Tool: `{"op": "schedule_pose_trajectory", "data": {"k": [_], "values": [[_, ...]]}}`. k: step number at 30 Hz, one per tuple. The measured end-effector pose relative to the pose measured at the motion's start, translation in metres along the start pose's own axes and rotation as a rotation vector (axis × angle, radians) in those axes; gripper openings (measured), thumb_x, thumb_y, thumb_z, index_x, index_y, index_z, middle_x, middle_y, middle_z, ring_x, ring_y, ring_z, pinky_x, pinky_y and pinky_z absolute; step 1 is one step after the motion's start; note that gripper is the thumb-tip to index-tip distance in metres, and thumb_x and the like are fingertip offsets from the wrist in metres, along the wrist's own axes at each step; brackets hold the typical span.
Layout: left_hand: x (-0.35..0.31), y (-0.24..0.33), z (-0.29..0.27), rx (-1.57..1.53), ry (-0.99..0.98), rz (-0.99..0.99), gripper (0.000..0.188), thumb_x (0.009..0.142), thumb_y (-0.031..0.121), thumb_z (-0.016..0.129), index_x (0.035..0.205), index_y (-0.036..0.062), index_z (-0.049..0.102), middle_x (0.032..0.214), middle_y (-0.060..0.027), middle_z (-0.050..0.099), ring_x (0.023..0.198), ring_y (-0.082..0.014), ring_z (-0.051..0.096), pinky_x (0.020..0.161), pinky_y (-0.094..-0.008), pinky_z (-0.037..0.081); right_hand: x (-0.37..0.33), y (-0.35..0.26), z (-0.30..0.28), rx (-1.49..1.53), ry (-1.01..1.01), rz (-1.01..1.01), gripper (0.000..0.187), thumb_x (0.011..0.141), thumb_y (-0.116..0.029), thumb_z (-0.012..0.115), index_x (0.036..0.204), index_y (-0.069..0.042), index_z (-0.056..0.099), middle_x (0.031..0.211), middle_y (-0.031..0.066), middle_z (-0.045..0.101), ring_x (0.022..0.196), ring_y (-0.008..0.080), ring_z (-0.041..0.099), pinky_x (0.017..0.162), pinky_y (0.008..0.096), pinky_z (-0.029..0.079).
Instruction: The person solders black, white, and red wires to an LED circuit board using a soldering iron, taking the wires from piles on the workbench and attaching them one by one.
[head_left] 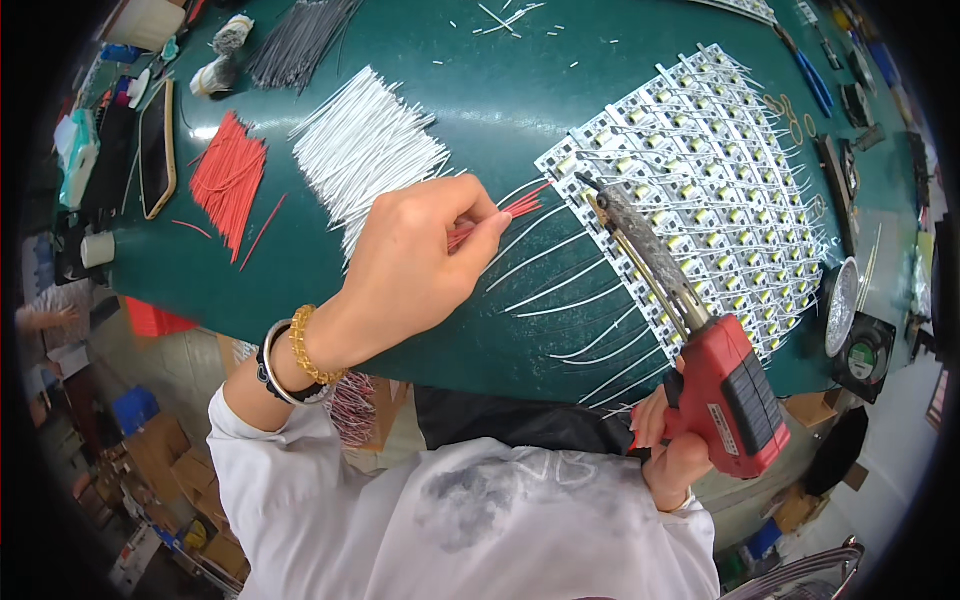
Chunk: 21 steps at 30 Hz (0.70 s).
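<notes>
My left hand point(405, 255) is closed in a pinch on a small bunch of red wires point(525, 203). Their ends fan out toward the upper left edge of a panel of small circuit boards point(712, 185). My right hand point(678, 458) grips a red and black soldering gun point(728, 395), partly hidden behind its body. The gun's tip lies over the panel's left edge, close to the red wire ends; whether they touch I cannot tell. Several white wires point(560, 290) stick out from that edge across the green table. Yellow-topped parts cover the boards in rows.
Left of the panel lie a pile of white wires point(365, 140), a pile of red wires point(230, 178) and black wires point(305, 42). A phone point(157, 150) rests at the far left. Blue-handled pliers point(815, 85), a round metal dish point(842, 305) and a small fan point(866, 358) sit at the right.
</notes>
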<state>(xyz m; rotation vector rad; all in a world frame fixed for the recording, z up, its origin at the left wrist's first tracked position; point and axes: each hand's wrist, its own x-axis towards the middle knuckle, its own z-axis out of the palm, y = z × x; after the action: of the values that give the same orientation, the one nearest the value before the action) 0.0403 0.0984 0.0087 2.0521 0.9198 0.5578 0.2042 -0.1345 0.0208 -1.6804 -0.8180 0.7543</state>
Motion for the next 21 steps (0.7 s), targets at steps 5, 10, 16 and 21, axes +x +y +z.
{"op": "schedule_pose_trajectory", "data": {"k": [5, 10, 16, 21], "values": [[0.002, 0.000, -0.004, -0.016, -0.008, 0.023, 0.009, 0.081, 0.002, 0.069, 0.077, -0.0033, 0.063, 0.065, -0.0092, 0.062, 0.056, -0.0127, 0.057, 0.051, -0.0258, 0.043, 0.003, -0.005, -0.002, 0.040, -0.070, 0.072, 0.092, 0.078, -0.070, 0.057, 0.118, 0.012, 0.046, 0.050, 0.0019, 0.044, 0.040, 0.0121, 0.042, 0.043, 0.0266, 0.039], [0.002, -0.002, -0.004, -0.020, -0.002, 0.045, 0.008, 0.080, 0.000, 0.069, 0.076, -0.0033, 0.062, 0.065, -0.0091, 0.060, 0.055, -0.0136, 0.055, 0.051, -0.0265, 0.042, 0.000, -0.004, 0.001, 0.076, -0.036, 0.090, 0.087, 0.077, -0.067, 0.061, 0.114, 0.010, 0.048, 0.050, 0.0022, 0.045, 0.040, 0.0128, 0.042, 0.043, 0.0268, 0.038], [0.002, -0.003, -0.002, -0.020, -0.007, 0.037, 0.008, 0.080, 0.000, 0.069, 0.076, -0.0031, 0.062, 0.065, -0.0086, 0.060, 0.055, -0.0140, 0.055, 0.051, -0.0264, 0.042, -0.003, 0.008, -0.008, -0.100, -0.047, 0.049, 0.083, 0.077, -0.065, 0.065, 0.111, 0.009, 0.049, 0.051, 0.0023, 0.046, 0.040, 0.0118, 0.042, 0.041, 0.0261, 0.037], [0.004, -0.001, -0.001, 0.009, -0.017, 0.036, 0.009, 0.080, 0.000, 0.069, 0.076, -0.0029, 0.062, 0.065, -0.0090, 0.060, 0.055, -0.0149, 0.056, 0.051, -0.0265, 0.042, 0.000, -0.005, 0.005, 0.042, 0.031, 0.052, 0.084, 0.078, -0.067, 0.063, 0.111, 0.010, 0.050, 0.047, 0.0014, 0.044, 0.038, 0.0107, 0.042, 0.039, 0.0233, 0.036]]}}
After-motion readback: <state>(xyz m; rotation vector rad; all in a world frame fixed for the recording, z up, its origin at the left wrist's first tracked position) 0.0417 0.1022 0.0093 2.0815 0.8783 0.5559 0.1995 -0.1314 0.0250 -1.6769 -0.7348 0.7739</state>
